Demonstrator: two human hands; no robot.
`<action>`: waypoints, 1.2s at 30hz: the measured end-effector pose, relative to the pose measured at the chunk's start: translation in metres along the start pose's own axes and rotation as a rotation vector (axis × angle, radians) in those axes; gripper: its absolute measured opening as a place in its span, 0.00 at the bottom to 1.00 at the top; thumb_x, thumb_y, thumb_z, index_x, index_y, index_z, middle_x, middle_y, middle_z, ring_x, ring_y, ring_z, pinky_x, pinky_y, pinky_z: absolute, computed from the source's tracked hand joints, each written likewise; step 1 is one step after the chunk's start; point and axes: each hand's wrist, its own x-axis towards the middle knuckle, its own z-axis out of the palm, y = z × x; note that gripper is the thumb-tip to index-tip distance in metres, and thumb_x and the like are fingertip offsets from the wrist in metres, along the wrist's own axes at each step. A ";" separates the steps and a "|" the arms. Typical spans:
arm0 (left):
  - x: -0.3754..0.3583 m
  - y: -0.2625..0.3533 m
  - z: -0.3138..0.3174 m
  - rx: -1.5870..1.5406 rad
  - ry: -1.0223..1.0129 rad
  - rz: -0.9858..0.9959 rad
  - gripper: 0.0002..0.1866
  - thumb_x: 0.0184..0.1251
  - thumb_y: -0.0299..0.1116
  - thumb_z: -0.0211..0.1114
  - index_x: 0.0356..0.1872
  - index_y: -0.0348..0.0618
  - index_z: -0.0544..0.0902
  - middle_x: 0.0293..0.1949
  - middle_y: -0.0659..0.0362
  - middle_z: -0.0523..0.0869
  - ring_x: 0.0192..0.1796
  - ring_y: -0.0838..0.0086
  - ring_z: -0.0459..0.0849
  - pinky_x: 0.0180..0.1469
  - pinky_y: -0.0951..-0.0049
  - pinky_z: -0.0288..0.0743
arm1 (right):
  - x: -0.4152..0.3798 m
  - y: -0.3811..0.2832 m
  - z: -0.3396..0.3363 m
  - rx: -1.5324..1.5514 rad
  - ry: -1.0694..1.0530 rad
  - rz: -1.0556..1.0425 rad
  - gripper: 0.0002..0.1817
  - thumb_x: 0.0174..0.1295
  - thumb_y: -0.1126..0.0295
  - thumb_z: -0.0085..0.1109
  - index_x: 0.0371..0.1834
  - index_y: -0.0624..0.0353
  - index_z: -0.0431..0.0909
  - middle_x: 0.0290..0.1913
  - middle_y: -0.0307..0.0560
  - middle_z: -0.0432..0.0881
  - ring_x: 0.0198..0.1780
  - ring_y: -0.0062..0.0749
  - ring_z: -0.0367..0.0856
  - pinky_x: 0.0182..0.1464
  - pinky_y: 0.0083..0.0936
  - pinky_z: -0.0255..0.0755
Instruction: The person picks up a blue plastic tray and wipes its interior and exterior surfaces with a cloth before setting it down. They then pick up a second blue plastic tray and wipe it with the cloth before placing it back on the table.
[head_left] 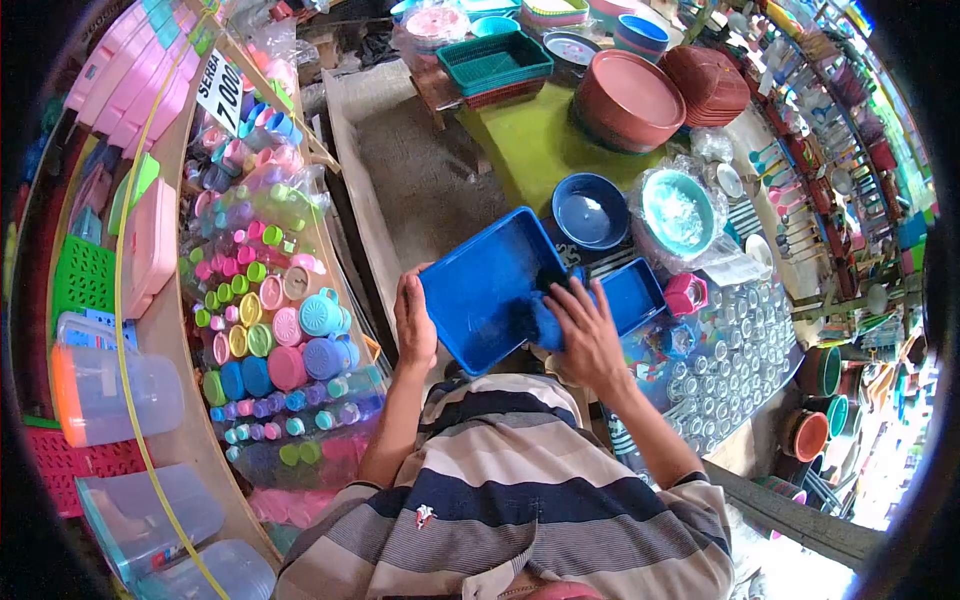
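A blue rectangular tray is held tilted in front of my body. My left hand grips its left edge, fingers up along the side. Over the tray's right side, my right hand is closed on a dark blue cloth, which touches the tray. A smaller blue tray lies just right of my right hand, on the striped tabletop. Beyond it stand a round dark blue basin and a turquoise bowl in clear plastic.
Coloured bottles fill the shelf at left. Stacked red-brown basins and green baskets stand on the green-covered table. Glass jars cover the right side. A yellow strap hangs at far left.
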 end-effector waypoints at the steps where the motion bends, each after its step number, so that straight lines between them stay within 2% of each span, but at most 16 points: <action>1: -0.002 0.001 0.007 -0.002 0.003 -0.001 0.30 0.92 0.58 0.44 0.64 0.41 0.80 0.59 0.55 0.85 0.63 0.70 0.81 0.72 0.64 0.72 | 0.002 -0.011 0.005 0.005 0.020 -0.021 0.44 0.43 0.62 0.79 0.71 0.62 0.81 0.75 0.56 0.77 0.81 0.56 0.67 0.87 0.59 0.50; 4: -0.005 0.004 0.026 0.226 0.063 0.184 0.29 0.93 0.56 0.44 0.61 0.39 0.82 0.58 0.54 0.85 0.62 0.68 0.81 0.71 0.64 0.71 | 0.006 -0.057 0.019 0.225 -0.046 -0.116 0.40 0.41 0.65 0.78 0.64 0.67 0.82 0.62 0.58 0.80 0.68 0.56 0.75 0.76 0.53 0.65; 6: -0.004 0.005 0.026 0.183 0.039 0.141 0.29 0.93 0.56 0.44 0.61 0.39 0.82 0.57 0.54 0.85 0.62 0.68 0.81 0.70 0.63 0.72 | 0.005 -0.087 0.022 0.352 -0.048 -0.115 0.38 0.41 0.67 0.77 0.60 0.71 0.82 0.55 0.58 0.78 0.61 0.57 0.77 0.68 0.48 0.71; 7: -0.002 0.006 0.025 0.137 0.014 0.101 0.29 0.93 0.55 0.44 0.61 0.39 0.82 0.56 0.54 0.85 0.62 0.68 0.81 0.70 0.63 0.72 | 0.005 -0.091 0.023 0.426 -0.026 -0.115 0.36 0.42 0.68 0.76 0.59 0.72 0.82 0.58 0.60 0.78 0.61 0.58 0.77 0.67 0.46 0.72; 9: -0.002 0.002 0.024 0.091 0.000 0.074 0.29 0.93 0.56 0.44 0.62 0.39 0.82 0.56 0.54 0.84 0.61 0.69 0.81 0.70 0.65 0.72 | 0.003 -0.080 0.028 0.537 0.116 -0.078 0.28 0.54 0.70 0.75 0.59 0.71 0.82 0.58 0.63 0.81 0.58 0.58 0.81 0.63 0.46 0.75; 11: -0.009 -0.006 0.026 -0.033 -0.006 0.009 0.29 0.92 0.57 0.45 0.63 0.40 0.81 0.56 0.54 0.84 0.60 0.69 0.81 0.70 0.65 0.71 | 0.010 -0.062 0.030 0.933 0.059 0.243 0.17 0.69 0.73 0.67 0.59 0.68 0.82 0.55 0.63 0.86 0.56 0.58 0.85 0.61 0.46 0.77; 12: -0.015 -0.001 0.032 0.004 0.002 -0.025 0.31 0.92 0.58 0.44 0.63 0.39 0.81 0.57 0.54 0.84 0.60 0.70 0.81 0.71 0.66 0.71 | 0.023 -0.067 0.005 1.005 0.229 0.324 0.13 0.78 0.74 0.60 0.61 0.66 0.83 0.49 0.61 0.90 0.53 0.57 0.88 0.60 0.46 0.78; 16: -0.027 -0.025 0.038 -0.102 0.017 -0.059 0.33 0.92 0.60 0.42 0.63 0.37 0.80 0.59 0.53 0.83 0.62 0.68 0.80 0.72 0.65 0.69 | 0.049 -0.049 -0.011 0.460 0.580 0.295 0.22 0.76 0.70 0.64 0.69 0.67 0.77 0.66 0.63 0.80 0.67 0.62 0.78 0.72 0.49 0.69; 21: -0.045 -0.031 0.050 0.101 0.048 0.069 0.34 0.91 0.61 0.42 0.63 0.36 0.79 0.60 0.51 0.82 0.63 0.66 0.80 0.73 0.63 0.69 | 0.061 -0.077 0.019 0.075 0.415 0.266 0.38 0.64 0.56 0.71 0.71 0.71 0.73 0.79 0.68 0.66 0.82 0.68 0.60 0.83 0.63 0.50; 23: -0.046 -0.032 0.047 -0.207 0.027 -0.004 0.33 0.91 0.60 0.45 0.65 0.36 0.77 0.62 0.49 0.82 0.64 0.65 0.80 0.73 0.60 0.70 | 0.045 -0.090 0.030 0.184 0.256 0.097 0.39 0.64 0.55 0.67 0.72 0.72 0.72 0.83 0.68 0.62 0.86 0.72 0.52 0.85 0.67 0.42; 25: -0.035 -0.076 0.016 -0.395 -0.041 -0.090 0.32 0.91 0.58 0.47 0.66 0.35 0.76 0.62 0.48 0.82 0.63 0.62 0.80 0.72 0.59 0.72 | 0.032 -0.100 0.026 0.395 0.135 -0.114 0.38 0.63 0.56 0.65 0.73 0.71 0.72 0.82 0.67 0.63 0.87 0.69 0.52 0.86 0.65 0.43; 27: -0.035 -0.089 0.007 -0.001 0.007 0.134 0.32 0.91 0.58 0.47 0.68 0.35 0.76 0.61 0.47 0.81 0.61 0.60 0.81 0.72 0.55 0.71 | 0.026 -0.093 0.027 0.413 0.088 -0.141 0.38 0.65 0.55 0.64 0.73 0.70 0.72 0.81 0.65 0.66 0.86 0.66 0.55 0.86 0.63 0.45; 28: -0.030 -0.082 -0.001 0.127 -0.124 0.346 0.32 0.92 0.56 0.45 0.69 0.33 0.76 0.64 0.43 0.80 0.64 0.57 0.80 0.74 0.52 0.69 | 0.023 -0.089 0.026 0.435 0.042 -0.171 0.37 0.66 0.54 0.64 0.74 0.69 0.72 0.79 0.64 0.69 0.85 0.63 0.59 0.85 0.60 0.48; 31: -0.043 -0.055 0.008 0.398 0.040 0.509 0.30 0.93 0.51 0.43 0.69 0.31 0.77 0.65 0.41 0.79 0.66 0.58 0.79 0.76 0.52 0.67 | 0.015 -0.073 0.013 0.464 -0.120 -0.251 0.33 0.77 0.53 0.59 0.76 0.66 0.71 0.77 0.64 0.73 0.83 0.57 0.65 0.84 0.57 0.53; 32: -0.033 -0.083 0.003 0.295 0.246 0.252 0.30 0.94 0.50 0.42 0.65 0.30 0.79 0.64 0.42 0.80 0.65 0.60 0.78 0.75 0.57 0.68 | 0.012 -0.070 0.005 0.448 -0.142 -0.261 0.34 0.78 0.50 0.56 0.77 0.66 0.71 0.77 0.62 0.75 0.81 0.55 0.69 0.83 0.55 0.55; 36: -0.029 -0.084 -0.002 -0.184 0.075 -0.013 0.29 0.92 0.55 0.43 0.66 0.38 0.77 0.58 0.54 0.82 0.59 0.66 0.81 0.69 0.61 0.76 | 0.008 -0.063 0.001 0.452 -0.197 -0.262 0.36 0.76 0.50 0.57 0.77 0.66 0.71 0.80 0.61 0.71 0.84 0.56 0.64 0.85 0.55 0.53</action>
